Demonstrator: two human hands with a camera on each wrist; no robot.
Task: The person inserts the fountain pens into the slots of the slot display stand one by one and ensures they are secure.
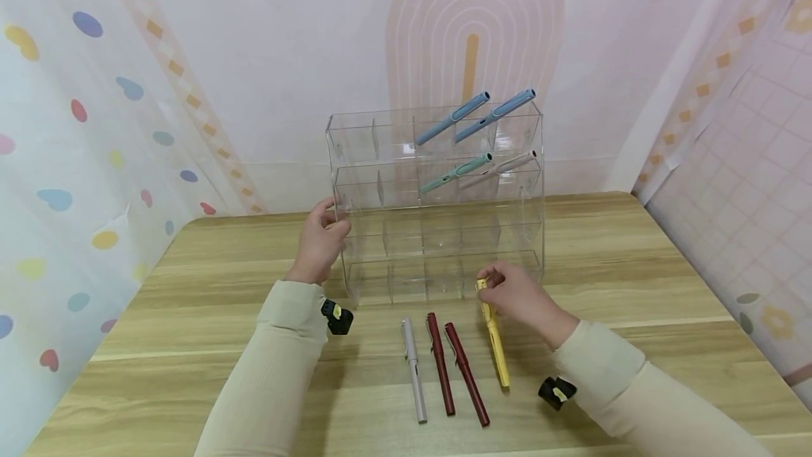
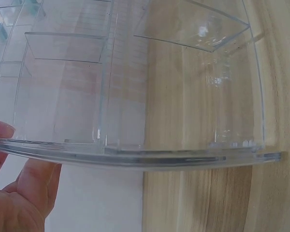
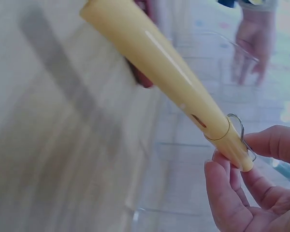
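My right fingers (image 3: 224, 198) pinch the slim yellow pen (image 1: 497, 348) by its cap (image 3: 233, 147), over the wood-grain surface (image 1: 209, 316); my left fingers (image 2: 35, 181) clamp the clear plastic rack (image 2: 150, 158); the pen should be light, stiff, slick; best held there.

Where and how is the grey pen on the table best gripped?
Probably mid-barrel, pinched across its width from above: the grey pen lies flat, slim and straight, so finger and thumb could straddle it; the nearest dark red pen lies apart on its right, leaving finger room.
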